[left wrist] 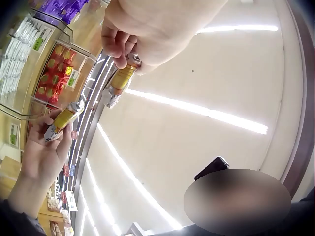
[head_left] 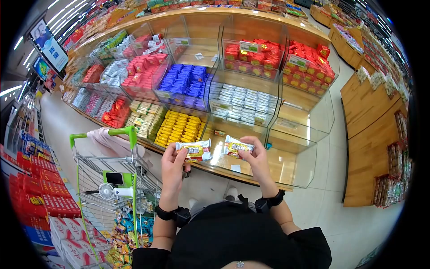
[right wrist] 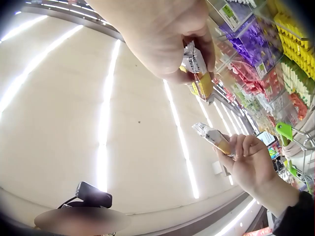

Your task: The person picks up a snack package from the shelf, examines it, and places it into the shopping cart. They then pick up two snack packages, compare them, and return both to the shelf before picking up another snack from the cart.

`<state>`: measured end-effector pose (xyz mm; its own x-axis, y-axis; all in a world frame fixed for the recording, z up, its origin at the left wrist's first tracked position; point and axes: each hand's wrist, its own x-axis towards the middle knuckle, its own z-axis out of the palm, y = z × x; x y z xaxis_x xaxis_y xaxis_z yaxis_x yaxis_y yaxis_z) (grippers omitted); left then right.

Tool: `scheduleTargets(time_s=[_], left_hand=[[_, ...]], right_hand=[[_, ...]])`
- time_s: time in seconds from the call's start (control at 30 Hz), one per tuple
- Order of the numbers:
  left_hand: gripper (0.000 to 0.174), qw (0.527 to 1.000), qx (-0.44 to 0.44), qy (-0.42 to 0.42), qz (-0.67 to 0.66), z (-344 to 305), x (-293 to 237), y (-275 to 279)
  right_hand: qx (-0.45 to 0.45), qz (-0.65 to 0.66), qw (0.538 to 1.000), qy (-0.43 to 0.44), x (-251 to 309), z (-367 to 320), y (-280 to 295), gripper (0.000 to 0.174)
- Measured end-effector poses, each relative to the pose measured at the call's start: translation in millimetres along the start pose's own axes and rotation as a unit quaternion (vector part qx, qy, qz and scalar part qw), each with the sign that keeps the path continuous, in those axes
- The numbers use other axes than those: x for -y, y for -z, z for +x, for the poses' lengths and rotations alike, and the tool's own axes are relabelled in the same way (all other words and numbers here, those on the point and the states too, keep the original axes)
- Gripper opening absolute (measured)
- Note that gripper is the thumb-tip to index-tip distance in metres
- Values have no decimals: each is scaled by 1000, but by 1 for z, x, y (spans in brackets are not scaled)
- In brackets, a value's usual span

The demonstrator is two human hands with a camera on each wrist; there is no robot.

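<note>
In the head view the left hand [head_left: 172, 170] pinches one end of a white and yellow wrapped snack [head_left: 198, 151]. To its right, the right hand [head_left: 258, 163] grips a similar snack packet [head_left: 234, 147], with the thumb over its lower right part. The packets are apart, held side by side above the front of the glass-sided display bins. The left wrist view shows the left hand [left wrist: 152, 29] at the top with its packet [left wrist: 120, 81]. At the top of the right wrist view, fingers of the right hand [right wrist: 167, 39] wrap round the other packet [right wrist: 198, 73].
Bins of yellow packets [head_left: 180, 128], blue packets [head_left: 184, 85] and white packets [head_left: 246, 104] lie beyond the hands. A shopping cart [head_left: 132, 132] with a phone [head_left: 114, 178] and a small fan [head_left: 106, 191] stands at the left. A wooden display unit [head_left: 369, 143] is at the right.
</note>
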<state>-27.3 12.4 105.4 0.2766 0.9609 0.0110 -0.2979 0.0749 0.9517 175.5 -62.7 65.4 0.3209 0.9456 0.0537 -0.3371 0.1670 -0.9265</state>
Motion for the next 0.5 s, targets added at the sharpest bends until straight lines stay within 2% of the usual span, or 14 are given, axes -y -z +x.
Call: scheduleTargets(time_s=[0.4, 0.5], left_hand=[[12, 1000, 14, 15, 13, -5, 9, -31], [11, 999, 16, 21, 26, -6, 13, -35]], right_hand=[[10, 14, 1000, 2, -4, -9, 30, 23], [4, 34, 999, -22, -3, -10, 36, 23]])
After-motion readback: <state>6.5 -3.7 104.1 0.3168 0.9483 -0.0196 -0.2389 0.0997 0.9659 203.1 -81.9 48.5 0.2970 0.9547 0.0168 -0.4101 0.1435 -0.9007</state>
